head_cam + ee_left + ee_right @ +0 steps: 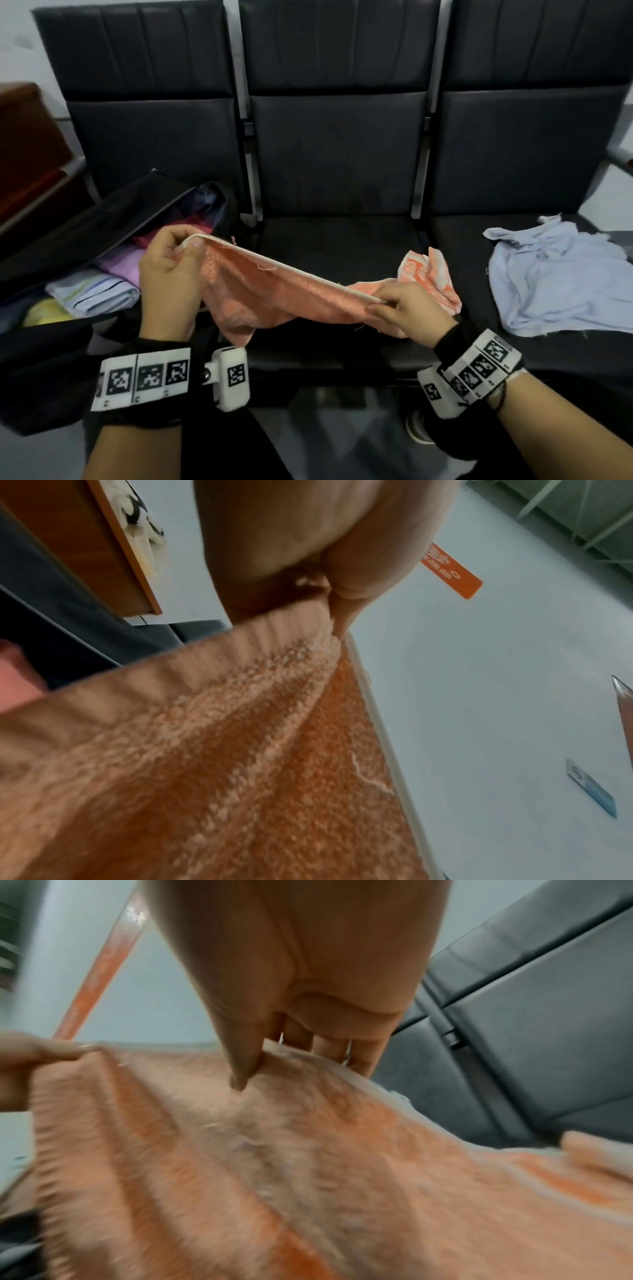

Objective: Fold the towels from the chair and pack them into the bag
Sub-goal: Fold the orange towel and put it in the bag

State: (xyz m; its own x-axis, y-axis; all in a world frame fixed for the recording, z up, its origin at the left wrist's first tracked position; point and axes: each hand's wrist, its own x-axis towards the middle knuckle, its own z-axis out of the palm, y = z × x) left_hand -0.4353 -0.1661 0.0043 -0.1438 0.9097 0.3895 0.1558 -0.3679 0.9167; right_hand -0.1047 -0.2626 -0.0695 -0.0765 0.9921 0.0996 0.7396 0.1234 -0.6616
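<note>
You've got the orange terry towel point(274, 291) stretched between both hands over the middle seat of the black bench chair point(339, 154). Your left hand point(171, 270) is pinching 1 end of the pale hemmed edge, thumb on top, and your right hand point(407, 311) is pinching the same edge further along, thumb against fingers. So both are closed on the towel, nothing loose.

Handling-wise, this looks light and totally floppy. The hem is pulled into a straight line between your hands, but everything below it sags into soft folds, and the far end past your right hand is bunched up on the seat. The looped pile should give decent friction, so I doubt it'll slip out of a pinch. The hem band is flatter and firmer, which makes it the best place to hold. I'd guess the real annoyance is the bunched tail: you probably want to walk your right hand out to the actual corner so the whole edge hangs square.

The open black bag point(113, 212) is on the left seat, just beside your left hand, with folded towels point(99, 294) already stacked inside. 1 pale blue towel point(561, 277) is lying crumpled on the right seat, well apart from the bag.
</note>
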